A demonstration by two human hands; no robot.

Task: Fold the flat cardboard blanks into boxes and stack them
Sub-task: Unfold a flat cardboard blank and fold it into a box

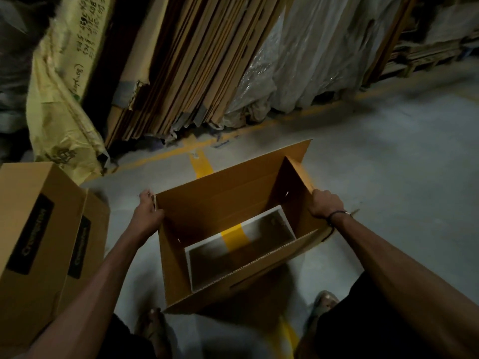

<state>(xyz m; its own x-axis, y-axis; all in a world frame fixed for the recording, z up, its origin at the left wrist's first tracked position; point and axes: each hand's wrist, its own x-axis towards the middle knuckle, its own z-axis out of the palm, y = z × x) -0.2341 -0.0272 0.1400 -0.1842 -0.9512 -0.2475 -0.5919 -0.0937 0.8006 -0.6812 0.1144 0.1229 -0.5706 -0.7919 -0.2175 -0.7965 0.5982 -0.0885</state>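
Hands: left hand [149,209] and right hand [327,203] each grip a side edge of the box [228,200]
Box: opened, bottomless, above grey floor [388,164] with yellow line [199,164]
Left: folded boxes [39,229], black label unreadable
Behind: blanks [197,60] leaning upright

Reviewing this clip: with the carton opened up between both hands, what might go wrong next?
1. The open box has no closed bottom; the floor's yellow line shows through, so it may rack back flat.
2. The left hand and right hand grip only opposite top corners, so a slip could drop it.
3. The finished boxes sit close on the left and could get bumped.
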